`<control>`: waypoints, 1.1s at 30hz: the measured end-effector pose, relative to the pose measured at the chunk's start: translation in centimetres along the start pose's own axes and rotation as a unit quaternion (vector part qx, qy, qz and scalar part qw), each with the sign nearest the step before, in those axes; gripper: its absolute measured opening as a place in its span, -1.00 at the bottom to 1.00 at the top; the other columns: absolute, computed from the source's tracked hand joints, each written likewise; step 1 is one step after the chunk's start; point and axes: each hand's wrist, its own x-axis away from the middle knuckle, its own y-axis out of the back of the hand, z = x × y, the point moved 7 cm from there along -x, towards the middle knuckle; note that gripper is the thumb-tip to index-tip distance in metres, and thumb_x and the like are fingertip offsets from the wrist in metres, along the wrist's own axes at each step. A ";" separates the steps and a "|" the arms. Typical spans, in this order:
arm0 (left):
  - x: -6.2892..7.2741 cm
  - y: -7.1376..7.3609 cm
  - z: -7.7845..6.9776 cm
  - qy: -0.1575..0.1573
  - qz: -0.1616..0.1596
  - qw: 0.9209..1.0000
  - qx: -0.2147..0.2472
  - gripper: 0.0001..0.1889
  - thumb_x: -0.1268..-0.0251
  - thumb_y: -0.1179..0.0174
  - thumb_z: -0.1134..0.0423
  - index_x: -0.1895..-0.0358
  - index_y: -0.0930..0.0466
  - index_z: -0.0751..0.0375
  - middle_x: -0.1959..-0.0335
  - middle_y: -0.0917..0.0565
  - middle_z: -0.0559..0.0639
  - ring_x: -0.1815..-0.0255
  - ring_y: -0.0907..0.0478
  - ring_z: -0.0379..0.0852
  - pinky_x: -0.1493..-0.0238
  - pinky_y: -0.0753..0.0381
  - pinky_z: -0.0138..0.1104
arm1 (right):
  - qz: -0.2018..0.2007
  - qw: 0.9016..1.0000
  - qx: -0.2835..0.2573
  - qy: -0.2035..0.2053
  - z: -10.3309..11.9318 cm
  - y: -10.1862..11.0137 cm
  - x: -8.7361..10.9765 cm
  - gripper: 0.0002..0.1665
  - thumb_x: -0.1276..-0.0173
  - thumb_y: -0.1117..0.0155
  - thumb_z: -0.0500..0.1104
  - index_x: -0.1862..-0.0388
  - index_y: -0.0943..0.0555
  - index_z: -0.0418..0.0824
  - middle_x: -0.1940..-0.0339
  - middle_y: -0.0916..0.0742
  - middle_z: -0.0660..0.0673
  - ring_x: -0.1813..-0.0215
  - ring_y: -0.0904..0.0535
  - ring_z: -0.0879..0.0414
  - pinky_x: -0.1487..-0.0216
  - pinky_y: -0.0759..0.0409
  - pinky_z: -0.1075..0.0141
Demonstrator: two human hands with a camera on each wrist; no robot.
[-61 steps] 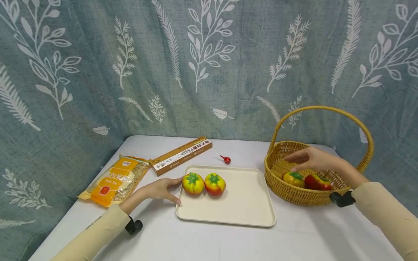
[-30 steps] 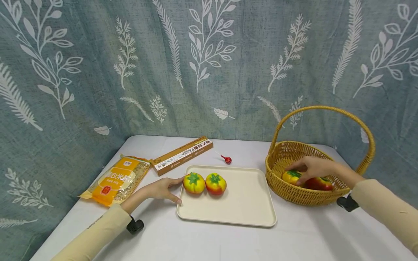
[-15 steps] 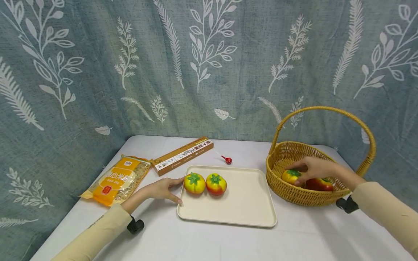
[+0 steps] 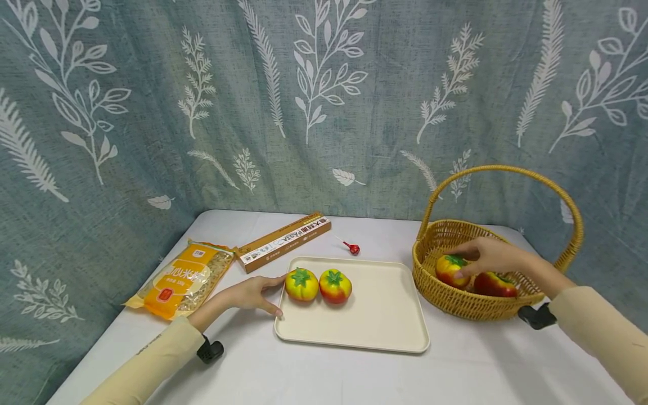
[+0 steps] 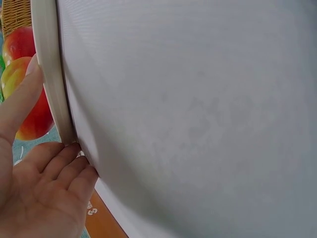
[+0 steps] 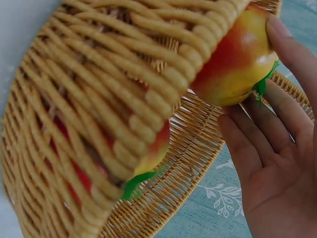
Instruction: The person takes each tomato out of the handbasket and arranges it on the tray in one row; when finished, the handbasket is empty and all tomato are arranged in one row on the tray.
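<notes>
In the head view my right hand (image 4: 488, 259) grips a yellow-red persimmon (image 4: 448, 272) with a green leafy top, inside the wicker basket (image 4: 455, 304). In the right wrist view the thumb (image 6: 280, 29) lies on one side of this persimmon (image 6: 240, 54) and the fingers on the other. A redder persimmon (image 4: 493, 285) lies beside it, partly hidden by the basket wall. My left hand (image 4: 248, 293) touches the left edge of the cream tray (image 4: 374, 304), thumb and fingers spread along the rim. Two persimmons, one yellow (image 4: 301, 287) and one yellow-red (image 4: 335, 288), sit at the tray's left.
A brown pasta box (image 4: 284, 242) lies behind the tray, with a red lollipop (image 4: 354, 248) to its right. An orange bag of noodles (image 4: 182, 278) lies left, beside my left forearm. The basket's tall handle (image 4: 498, 167) arches above my right hand. A patterned curtain (image 4: 304, 112) hangs behind.
My right hand came down into the basket and took hold of the persimmon. The persimmon is now tilted and slightly higher. My left hand has stayed at the tray's edge.
</notes>
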 end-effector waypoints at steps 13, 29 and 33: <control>0.0 -0.1 0.1 0.001 -0.001 1.000 -0.004 -0.01 0.03 -0.50 0.06 -0.45 -0.16 0.34 -0.43 -0.22 0.27 -0.45 -0.15 0.19 -0.44 -0.15 -0.04 | -0.077 0.997 0.009 -0.029 0.7 0.9 1.0 -0.20 -0.18 -0.40 0.20 -0.32 -0.50 -0.16 -0.13 -0.64 -0.28 0.51 -0.35 0.22 0.46 -0.36 0.30; 0.0 0.0 -0.1 -0.003 -0.001 1.000 -0.004 -0.02 0.03 -0.49 0.05 -0.44 -0.17 0.35 -0.43 -0.22 0.28 -0.44 -0.16 0.20 -0.43 -0.16 -0.04 | -0.134 0.989 -0.015 -0.060 3.0 1.7 2.3 -0.11 -0.15 -0.37 0.27 -0.40 -0.41 -0.05 -0.23 -0.58 -0.29 0.46 -0.51 0.09 0.47 -0.46 0.29; 0.0 0.1 0.0 -0.003 -0.001 1.000 -0.004 -0.01 0.03 -0.50 0.05 -0.44 -0.17 0.35 -0.43 -0.22 0.28 -0.44 -0.16 0.21 -0.43 -0.16 -0.04 | -0.151 0.986 -0.009 -0.063 3.6 1.8 2.5 -0.11 -0.15 -0.36 0.29 -0.41 -0.40 -0.05 -0.25 -0.55 -0.32 0.51 -0.45 0.08 0.46 -0.43 0.28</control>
